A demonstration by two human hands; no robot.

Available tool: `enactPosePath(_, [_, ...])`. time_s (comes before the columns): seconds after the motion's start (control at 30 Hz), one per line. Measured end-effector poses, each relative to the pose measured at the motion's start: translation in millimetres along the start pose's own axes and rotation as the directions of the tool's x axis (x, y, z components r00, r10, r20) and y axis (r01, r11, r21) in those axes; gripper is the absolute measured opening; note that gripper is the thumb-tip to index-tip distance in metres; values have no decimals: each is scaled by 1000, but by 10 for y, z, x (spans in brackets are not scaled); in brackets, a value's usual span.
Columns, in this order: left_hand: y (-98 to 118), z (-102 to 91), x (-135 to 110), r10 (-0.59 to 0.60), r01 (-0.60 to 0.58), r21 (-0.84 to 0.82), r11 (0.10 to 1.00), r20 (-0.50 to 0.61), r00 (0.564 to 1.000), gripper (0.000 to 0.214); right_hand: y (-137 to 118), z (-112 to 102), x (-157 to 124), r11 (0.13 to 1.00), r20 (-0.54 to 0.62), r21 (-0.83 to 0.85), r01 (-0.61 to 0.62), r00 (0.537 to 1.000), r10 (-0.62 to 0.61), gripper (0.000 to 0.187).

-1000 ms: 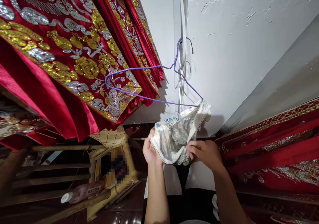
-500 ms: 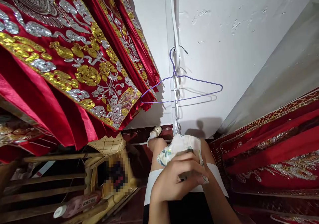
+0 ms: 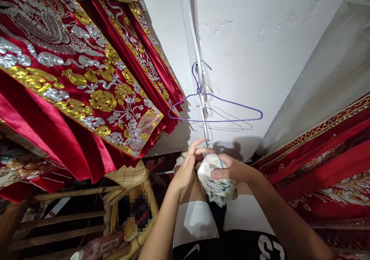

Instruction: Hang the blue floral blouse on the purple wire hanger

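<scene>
Pinching bunched floral cloth (image 3: 221, 192) in my right hand (image 3: 235, 169), I spread my left hand (image 3: 186, 169) beside it, below a purple hanger (image 3: 219, 121).

Your shorts (image 3: 231, 246) are black higher up, with broad white panels (image 3: 196, 221) around the lower ends. A white swoosh (image 3: 191, 251) marks their left side; large white digits (image 3: 271, 247) mark the right. Your left hand (image 3: 187, 167) and right hand (image 3: 231, 169) are bare; a pale shoe (image 3: 184, 154) shows only in part.
</scene>
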State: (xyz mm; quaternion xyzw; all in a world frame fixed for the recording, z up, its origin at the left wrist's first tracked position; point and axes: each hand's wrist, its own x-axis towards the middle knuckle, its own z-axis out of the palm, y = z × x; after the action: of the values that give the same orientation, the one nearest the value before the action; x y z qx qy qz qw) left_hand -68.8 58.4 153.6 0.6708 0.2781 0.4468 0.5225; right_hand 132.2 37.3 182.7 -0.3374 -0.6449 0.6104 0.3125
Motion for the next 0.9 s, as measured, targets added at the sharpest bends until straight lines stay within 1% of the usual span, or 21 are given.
enactPosePath(0.03, [-1, 4, 34, -22, 15, 66, 998, 108, 994, 74, -84, -87, 11, 998, 55, -53, -14, 998, 17, 26])
enactPosePath(0.07, [-3, -1, 54, -36, 5, 156, 988, 198, 979, 71, -172, -179, 14, 993, 86, -115, -9, 996, 19, 19])
enactPosePath(0.1, [-3, -19, 63, -47, -26, 265, 964, 266, 963, 66, -262, -276, 8, 983, 80, -185, 18, 997, -3, 16])
enactPosePath(0.13, [-2, -54, 63, -61, -64, 381, 922, 308, 949, 60, -351, -376, -6, 964, 31, -257, 67, 998, -61, 16])
enactPosePath(0.17, [3, -107, 59, -82, -96, 494, 864, 327, 941, 53, -435, -475, -26, 937, -36, -326, 122, 989, -142, 15])
enactPosePath(0.2, [11, -177, 52, -116, -109, 596, 796, 326, 938, 46, -509, -570, -44, 909, -124, -382, 166, 966, -228, 14])
enactPosePath(0.23, [23, -262, 44, -163, -96, 682, 725, 306, 938, 39, -569, -656, -55, 887, -221, -420, 190, 927, -303, 20])
enactPosePath(0.3, [54, -455, 31, -269, -25, 804, 594, 228, 936, 31, -626, -795, -29, 874, -408, -450, 183, 828, -384, 41])
enactPosePath(0.33, [72, -554, 25, -314, 11, 846, 533, 185, 931, 29, -619, -846, 18, 875, -461, -449, 180, 792, -399, 51])
enactPosePath(0.37, [90, -646, 20, -351, 46, 880, 473, 140, 926, 27, -586, -887, 88, 876, -482, -446, 181, 777, -406, 57])
enactPosePath(0.4, [109, -727, 13, -376, 78, 905, 418, 95, 922, 27, -532, -923, 178, 876, -470, -444, 187, 784, -406, 59])
enactPosePath(0.43, [127, -795, 6, -391, 107, 921, 374, 52, 919, 27, -460, -957, 281, 876, -438, -443, 192, 806, -399, 58])
enactPosePath(0.5, [164, -886, -11, -398, 164, 935, 314, -27, 917, 29, -295, -1042, 495, 883, -383, -437, 169, 854, -353, 50])
enactPosePath(0.57, [193, -926, -30, -370, 200, 932, 301, -79, 925, 32, -155, -1161, 660, 882, -371, -455, 122, 874, -313, 41])
enactPosePath(0.63, [210, -934, -42, -307, 205, 918, 338, -98, 947, 33, -81, -1301, 725, 860, -390, -503, 87, 865, -315, 33])
enactPosePath(0.7, [222, -928, -38, -226, 181, 894, 410, -93, 970, 34, -82, -1427, 685, 836, -427, -546, 55, 840, -334, 27])
enactPosePath(0.77, [245, -916, -13, -148, 140, 863, 486, -76, 986, 34, -136, -1506, 576, 823, -484, -568, 22, 799, -356, 21])
enactPosePath(0.83, [296, -897, 23, -63, 81, 837, 541, -56, 996, 32, -209, -1530, 452, 820, -529, -572, -5, 766, -365, 17])
enactPosePath(0.9, [375, -868, 61, 26, 18, 826, 563, -39, 999, 28, -261, -1510, 353, 823, -554, -567, -18, 747, -366, 16])
